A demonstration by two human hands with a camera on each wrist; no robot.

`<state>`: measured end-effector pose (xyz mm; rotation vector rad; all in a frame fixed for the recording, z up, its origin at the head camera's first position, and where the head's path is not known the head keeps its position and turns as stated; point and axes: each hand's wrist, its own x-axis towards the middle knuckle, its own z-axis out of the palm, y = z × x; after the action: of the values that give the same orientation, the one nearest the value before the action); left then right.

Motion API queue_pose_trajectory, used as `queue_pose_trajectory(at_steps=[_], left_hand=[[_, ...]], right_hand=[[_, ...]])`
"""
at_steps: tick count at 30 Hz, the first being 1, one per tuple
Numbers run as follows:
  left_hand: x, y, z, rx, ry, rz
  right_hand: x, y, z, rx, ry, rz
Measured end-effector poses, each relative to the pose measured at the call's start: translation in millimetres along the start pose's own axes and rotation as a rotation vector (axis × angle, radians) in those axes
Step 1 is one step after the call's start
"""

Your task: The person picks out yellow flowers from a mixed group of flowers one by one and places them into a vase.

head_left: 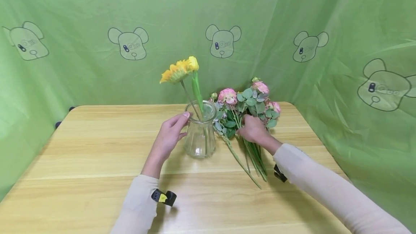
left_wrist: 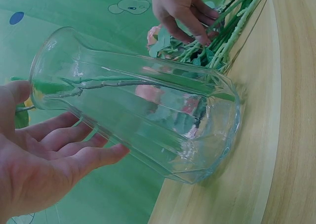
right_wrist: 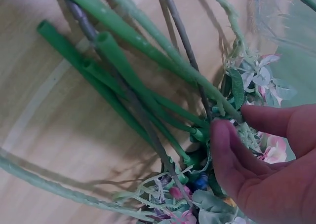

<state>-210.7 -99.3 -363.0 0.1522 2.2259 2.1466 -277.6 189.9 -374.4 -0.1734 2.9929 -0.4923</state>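
Note:
A clear glass vase (head_left: 199,142) stands upright on the table, holding a yellow-orange flower (head_left: 177,72) and a yellow tulip-like flower (head_left: 193,64) on a green stem. My left hand (head_left: 170,133) holds the vase at its rim and neck from the left; in the left wrist view, several fingers (left_wrist: 74,135) lie along the glass. To the vase's right is a heap of pink flowers (head_left: 228,96) with leaves and long stems. Over that heap, my right hand (head_left: 255,130) pinches a green flower stem (right_wrist: 217,98) between thumb and fingertips. Leaves hide which bloom it bears.
The wooden table (head_left: 107,143) reaches back to a green curtain (head_left: 175,17) printed with bear heads. Loose stems (head_left: 242,163) point toward the table's front. A black wrist device (head_left: 164,197) sits on the left sleeve.

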Motion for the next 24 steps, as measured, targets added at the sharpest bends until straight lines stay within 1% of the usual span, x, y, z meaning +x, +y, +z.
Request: queue_pose_trajectory(at_steps=[7,12,18,24], left_hand=[[0.3,0.1,-0.4,-0.004,0.002,0.003],[0.1,0.6,0.8,0.002,0.001,0.003],[-0.1,1.0,1.4,-0.006,0.000,0.012],[-0.5,0.8,0.1,0.002,0.003,0.011]], right_hand=[[0.6,0.9,0.9,0.010,0.033,-0.029],[0.0,0.1,0.5,0.038,0.042,-0.037],[-1.0,-0.9,-2.8,0.065,0.063,-0.035],[-1.2,-1.6,-7.0,0.064,0.071,-0.019]])
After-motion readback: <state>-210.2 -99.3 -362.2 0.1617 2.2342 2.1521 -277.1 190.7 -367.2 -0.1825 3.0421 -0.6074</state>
